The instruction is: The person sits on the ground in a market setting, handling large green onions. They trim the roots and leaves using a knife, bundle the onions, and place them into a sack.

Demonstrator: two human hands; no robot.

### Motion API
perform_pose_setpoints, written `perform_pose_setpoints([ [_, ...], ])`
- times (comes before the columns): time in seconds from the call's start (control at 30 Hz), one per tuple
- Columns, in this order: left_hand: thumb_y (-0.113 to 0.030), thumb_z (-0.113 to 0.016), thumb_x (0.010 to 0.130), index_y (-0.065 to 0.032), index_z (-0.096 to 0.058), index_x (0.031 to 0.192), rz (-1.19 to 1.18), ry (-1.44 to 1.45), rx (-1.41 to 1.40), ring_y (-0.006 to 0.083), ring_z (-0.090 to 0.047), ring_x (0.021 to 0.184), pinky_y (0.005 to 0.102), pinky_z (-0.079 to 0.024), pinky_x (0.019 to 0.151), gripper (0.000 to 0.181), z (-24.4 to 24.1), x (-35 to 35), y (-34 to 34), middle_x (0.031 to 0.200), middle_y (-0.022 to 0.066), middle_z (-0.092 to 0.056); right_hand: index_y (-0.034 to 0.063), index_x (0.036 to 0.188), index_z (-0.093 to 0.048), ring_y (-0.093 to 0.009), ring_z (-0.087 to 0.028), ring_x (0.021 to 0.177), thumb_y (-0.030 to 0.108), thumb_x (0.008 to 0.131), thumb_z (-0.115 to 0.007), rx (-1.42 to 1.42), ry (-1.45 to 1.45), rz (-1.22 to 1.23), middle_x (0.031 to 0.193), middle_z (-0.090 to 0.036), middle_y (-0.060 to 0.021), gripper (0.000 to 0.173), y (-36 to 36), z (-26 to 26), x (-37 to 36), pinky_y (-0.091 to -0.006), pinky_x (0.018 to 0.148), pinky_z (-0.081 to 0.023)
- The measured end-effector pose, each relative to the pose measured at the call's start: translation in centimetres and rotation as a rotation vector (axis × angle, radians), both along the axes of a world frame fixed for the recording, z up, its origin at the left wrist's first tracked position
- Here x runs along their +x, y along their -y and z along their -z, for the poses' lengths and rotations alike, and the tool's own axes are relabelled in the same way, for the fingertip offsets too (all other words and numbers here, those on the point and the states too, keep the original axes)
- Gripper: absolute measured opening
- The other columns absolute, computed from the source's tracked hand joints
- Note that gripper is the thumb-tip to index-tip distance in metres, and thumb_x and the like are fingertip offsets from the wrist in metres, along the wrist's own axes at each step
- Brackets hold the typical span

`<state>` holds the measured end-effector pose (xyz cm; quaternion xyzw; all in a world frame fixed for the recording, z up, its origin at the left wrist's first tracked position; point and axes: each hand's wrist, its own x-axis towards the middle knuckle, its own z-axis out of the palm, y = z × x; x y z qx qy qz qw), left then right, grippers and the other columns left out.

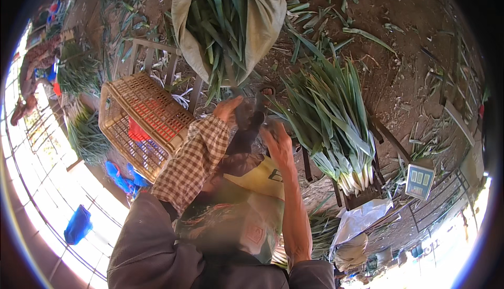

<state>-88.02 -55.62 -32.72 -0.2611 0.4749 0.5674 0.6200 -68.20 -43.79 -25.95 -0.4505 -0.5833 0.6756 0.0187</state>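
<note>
My left hand [226,112], below a brown checkered sleeve cover, is over the ground just under the mouth of a pale woven sack [267,21]. Long green leaves of leeks or green garlic [220,25] fill that sack. My right hand [278,141] is a little apart from the left, its fingers partly curled and blurred. Whether either hand holds something small is not clear. Right of it lies a large bunch of leek-like stalks [334,119] on a low stand, white ends toward me. A yellow and green apron-like sheet [252,178] covers my lap.
A tan plastic basket [145,112] with something red inside tilts at my left. Bundled greens [84,131] lie beyond it. A scale display [420,181] and white plastic sheeting [362,218] are at the right. Leaf scraps [370,39] litter the dirt floor.
</note>
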Motion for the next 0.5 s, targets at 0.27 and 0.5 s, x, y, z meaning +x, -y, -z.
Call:
perform_pose_setpoints([
  [0.27, -0.037, -0.058, 0.097, 0.0033, -0.051, 0.137, 0.27, -0.007, 0.137, 0.0325, -0.056, 0.122, 0.0537, -0.051, 0.094, 0.057, 5.2, -3.3, 0.6, 0.14, 0.0184, -0.054, -0.0003, 0.119, -0.054, -0.046, -0.062, 0.101, 0.021, 0.085, -0.065, 0.209, 0.193, -0.52, 0.106, -0.065, -0.0272, 0.042, -5.2, 6.7, -10.4, -0.0451, 0.082, -0.05],
  [0.5, -0.031, -0.063, 0.092, -0.0181, -0.044, 0.145, 1.085, -1.601, -0.347, 0.037, -0.039, 0.138, 0.0491, -0.037, 0.112, 0.058, 11.2, -12.1, -5.1, 0.153, 0.0127, -0.039, -0.0014, 0.115, -0.05, -0.049, -0.063, 0.089, 0.014, 0.083, -0.06, 0.067, 0.127, -0.429, 0.088, -0.063, -0.0308, 0.038, -9.5, 5.3, -10.2, -0.0509, 0.075, -0.049],
])
